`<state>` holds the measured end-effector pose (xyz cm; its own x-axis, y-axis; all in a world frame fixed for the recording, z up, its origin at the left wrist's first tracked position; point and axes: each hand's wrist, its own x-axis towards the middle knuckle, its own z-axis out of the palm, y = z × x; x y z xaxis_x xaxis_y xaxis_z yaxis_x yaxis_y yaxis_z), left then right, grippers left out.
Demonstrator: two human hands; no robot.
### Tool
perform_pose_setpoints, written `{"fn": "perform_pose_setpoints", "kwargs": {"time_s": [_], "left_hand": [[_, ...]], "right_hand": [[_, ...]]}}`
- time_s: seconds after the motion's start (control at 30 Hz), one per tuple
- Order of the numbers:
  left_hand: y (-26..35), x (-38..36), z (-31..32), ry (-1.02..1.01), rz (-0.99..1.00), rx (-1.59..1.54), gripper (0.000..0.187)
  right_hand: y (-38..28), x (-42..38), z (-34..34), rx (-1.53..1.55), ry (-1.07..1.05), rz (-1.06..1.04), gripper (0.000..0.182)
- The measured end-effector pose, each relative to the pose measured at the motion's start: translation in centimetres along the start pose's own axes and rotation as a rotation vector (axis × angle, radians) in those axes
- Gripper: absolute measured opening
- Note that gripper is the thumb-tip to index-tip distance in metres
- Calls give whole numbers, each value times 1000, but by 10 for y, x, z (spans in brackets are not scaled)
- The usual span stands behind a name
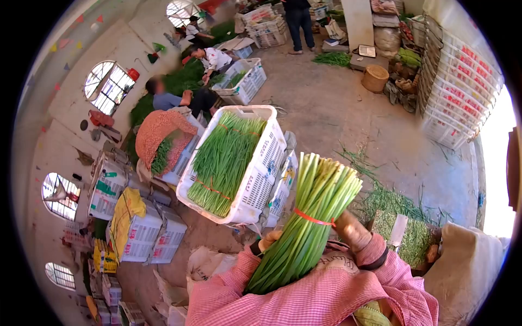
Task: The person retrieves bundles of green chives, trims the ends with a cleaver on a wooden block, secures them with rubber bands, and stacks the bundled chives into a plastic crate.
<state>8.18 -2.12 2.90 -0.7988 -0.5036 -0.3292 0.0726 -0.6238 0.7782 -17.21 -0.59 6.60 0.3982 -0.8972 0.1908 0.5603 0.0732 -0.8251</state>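
Observation:
A thick bundle of garlic chives [310, 217] stands tilted in front of my chest, its pale cut ends up and its green leaves down. Around its middle runs a red band [314, 218]. My left hand [270, 239] is closed on the bundle's left side, partly hidden behind the leaves. On the other side, my right hand [352, 230] presses against the stalks beside the band; it is blurred and its fingertips are hidden behind the bundle. Just beyond stands a white plastic crate [255, 182] filled with banded green bundles [225, 160].
Cut trimmings lie on a block [410, 233] at my right, with more scraps [389, 198] on the floor. Stacked white crates [462, 92] stand at the far right. Further crates [144, 231] are at left. Several people sit or stand farther back, near a crate [244, 81].

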Motion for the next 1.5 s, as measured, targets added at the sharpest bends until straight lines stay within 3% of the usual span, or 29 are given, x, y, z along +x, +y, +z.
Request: {"fn": "perform_pose_setpoints", "kwargs": {"time_s": [0.07, 0.1, 0.2, 0.27, 0.37, 0.53, 0.63, 0.73, 0.77, 0.9, 0.97, 1.03, 1.1, 1.17, 1.3, 1.37, 1.43, 1.5], "left_hand": [[3, 6, -10, 25, -11, 41, 69], [6, 8, -17, 41, -18, 66, 68], [17, 11, -52, 91, -52, 159, 65], [28, 5, -87, 147, -69, 229, 63], [45, -25, -150, 256, -120, 332, 61], [101, -126, -289, 576, -223, 562, 58], [167, -182, -362, 879, -39, 467, 56], [253, -179, -394, 1031, 240, 353, 70], [284, -161, -393, 1016, 336, 445, 78], [326, -63, -422, 962, 292, 801, 118], [311, -14, -441, 966, 248, 1086, 129], [277, 20, -473, 990, -12, 1288, 135], [246, 25, -495, 1025, -418, 1450, 138], [205, 1, -511, 1101, -532, 1440, 138], [167, -8, -499, 1113, -672, 1522, 140], [159, 9, -501, 1288, -756, 1597, 140], [156, 12, -508, 1256, -900, 1653, 137], [158, 10, -506, 1313, -825, 1683, 137]], "right_hand": [[14, -3, 30, 61, -156, 284, 97], [18, 7, 32, 194, -164, 312, 89], [22, 47, 46, 158, -133, 293, 88], [30, 84, 58, 162, 18, 196, 86], [54, 151, 70, 352, 143, 388, 83], [114, 282, 77, 544, 234, 555, 55], [156, 357, 60, 556, 270, 583, 52], [193, 423, 43, 460, 363, 530, 46], [206, 445, 38, 393, 407, 517, 44], [261, 522, 12, 260, 620, 559, 50], [281, 548, 5, 199, 710, 559, 54], [322, 571, -14, 108, 793, 462, 63], [353, 593, -21, 8, 910, 500, 93], [395, 609, -15, -329, 976, 460, 102], [391, 617, 5, -435, 1029, 590, 105], [407, 615, -6, -542, 957, 578, 105], [416, 614, -6, -476, 963, 506, 104], [424, 621, -1, -459, 1006, 501, 100]]}}
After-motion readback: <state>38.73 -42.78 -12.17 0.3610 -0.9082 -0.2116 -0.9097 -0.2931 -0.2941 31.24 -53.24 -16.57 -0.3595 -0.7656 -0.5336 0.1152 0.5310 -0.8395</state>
